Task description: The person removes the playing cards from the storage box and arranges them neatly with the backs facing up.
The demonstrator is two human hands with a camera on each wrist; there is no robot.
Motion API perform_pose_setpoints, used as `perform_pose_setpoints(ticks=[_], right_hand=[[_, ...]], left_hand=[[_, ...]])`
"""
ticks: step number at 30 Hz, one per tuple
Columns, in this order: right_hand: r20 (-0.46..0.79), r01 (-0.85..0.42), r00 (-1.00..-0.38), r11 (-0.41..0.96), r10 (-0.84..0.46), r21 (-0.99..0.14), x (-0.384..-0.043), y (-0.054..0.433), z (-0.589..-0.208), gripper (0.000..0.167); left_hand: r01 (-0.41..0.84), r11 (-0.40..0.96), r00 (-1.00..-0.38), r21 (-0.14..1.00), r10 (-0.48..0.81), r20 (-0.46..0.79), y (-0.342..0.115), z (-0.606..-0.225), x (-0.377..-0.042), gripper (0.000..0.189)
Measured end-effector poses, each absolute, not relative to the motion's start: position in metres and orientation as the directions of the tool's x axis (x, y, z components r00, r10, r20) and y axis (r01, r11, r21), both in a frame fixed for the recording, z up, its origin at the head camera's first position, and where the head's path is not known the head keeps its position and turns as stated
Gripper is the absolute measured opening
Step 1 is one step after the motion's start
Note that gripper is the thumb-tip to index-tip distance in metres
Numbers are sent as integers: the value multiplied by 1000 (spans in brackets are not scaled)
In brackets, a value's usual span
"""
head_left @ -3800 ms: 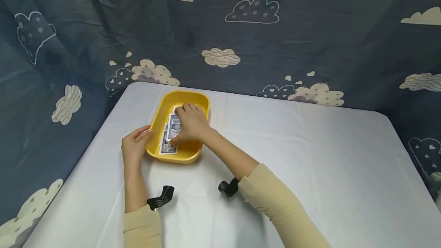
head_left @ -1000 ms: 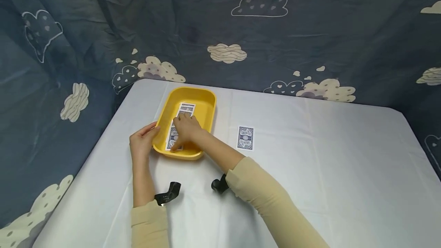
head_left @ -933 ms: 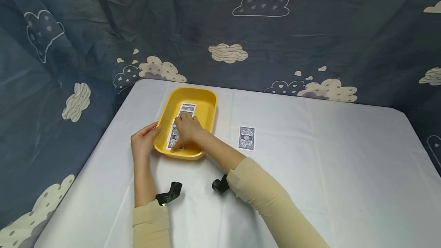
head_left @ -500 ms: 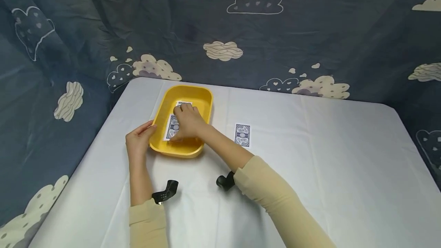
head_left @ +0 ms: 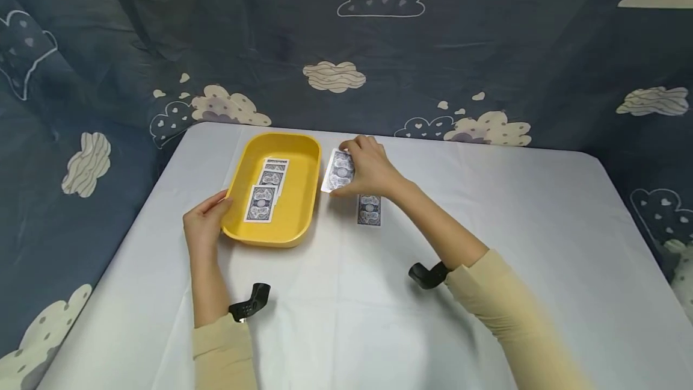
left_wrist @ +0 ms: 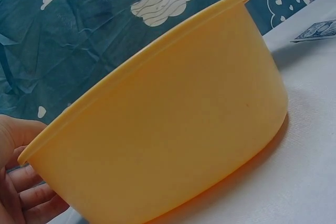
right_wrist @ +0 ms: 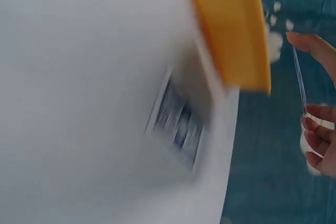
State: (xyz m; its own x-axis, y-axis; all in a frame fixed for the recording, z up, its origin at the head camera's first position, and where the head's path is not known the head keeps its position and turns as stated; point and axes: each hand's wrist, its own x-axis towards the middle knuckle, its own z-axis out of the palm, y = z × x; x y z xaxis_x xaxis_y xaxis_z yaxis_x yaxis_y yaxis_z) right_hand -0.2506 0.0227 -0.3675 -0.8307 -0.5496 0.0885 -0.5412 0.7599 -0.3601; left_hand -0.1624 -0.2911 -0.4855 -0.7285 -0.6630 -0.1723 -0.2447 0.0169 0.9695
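My right hand (head_left: 372, 168) pinches a playing card (head_left: 340, 170) by its ends, just right of the yellow tray (head_left: 305, 221). In the right wrist view that card (right_wrist: 300, 77) is seen nearly edge-on between thumb and fingers. Below the hand, a second blue-backed card (head_left: 369, 212) lies face down on the white tablecloth, partly covered by the hand. My left hand (head_left: 203, 224) holds the tray's left rim, thumb at the edge and fingers against the outer wall, as the left wrist view shows. Inside the tray several cards (head_left: 261, 203) overlap in a slanting row, backs up.
The white-covered table (head_left: 487, 215) stretches to the right of the cards. A dark curtain (head_left: 379, 47) with cloud prints hangs behind and at the sides. A black wrist camera (head_left: 251, 302) sits on the left forearm, another (head_left: 428, 275) on the right.
A card now lies on the table to the right of the tray. My right hand has since lifted another card out and carried it right. The left hand stays at the rim.
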Motion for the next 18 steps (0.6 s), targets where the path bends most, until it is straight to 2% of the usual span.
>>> perform_pose_setpoints(ticks=[3, 9, 18], right_hand=[[54, -490, -861, 797, -505, -353, -248, 62, -374, 92], [9, -430, -891, 837, -454, -339, -247, 104, -392, 92], [-66, -423, -886, 859, -459, -290, -241, 148, -415, 91]], left_hand=[[-262, -26, -714, 965, -668, -211, -287, -491, -166, 36], [-254, -48, -714, 966, -664, -221, -294, -488, -162, 39], [-244, -69, -717, 967, -659, -228, -291, -490, -163, 39]])
